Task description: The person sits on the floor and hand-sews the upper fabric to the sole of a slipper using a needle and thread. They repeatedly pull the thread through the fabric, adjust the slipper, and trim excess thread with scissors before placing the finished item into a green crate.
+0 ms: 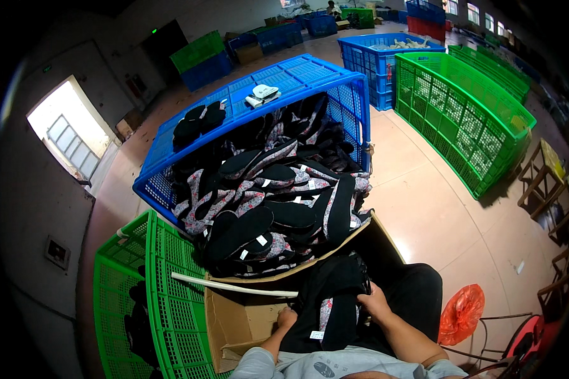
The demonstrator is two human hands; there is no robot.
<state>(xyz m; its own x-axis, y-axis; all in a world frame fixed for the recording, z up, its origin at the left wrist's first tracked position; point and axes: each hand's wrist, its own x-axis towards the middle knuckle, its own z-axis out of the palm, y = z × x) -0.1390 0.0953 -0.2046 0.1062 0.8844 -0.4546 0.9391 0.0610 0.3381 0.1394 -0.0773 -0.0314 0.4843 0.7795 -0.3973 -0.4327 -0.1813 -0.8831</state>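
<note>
You hold a black shoe upper with a floral lining [332,302] on your lap, at the near edge of the scene. Your right hand [374,303] is closed on its right edge, and your left hand [287,317] grips its lower left side, fingers curled under the fabric. Just to the left, against your knee, sits an open cardboard box [237,322], and a white rod [234,287] lies across its far rim. Beyond it, a blue plastic crate [284,85] is tipped on its side towards you, spilling a heap of black and floral shoe pieces [268,202] down onto the box. To the near left stands a green crate [171,297] with a few dark pieces inside. To the far right stands a larger green crate [461,114], and near your right knee lies an orange plastic bag [461,312].
</note>
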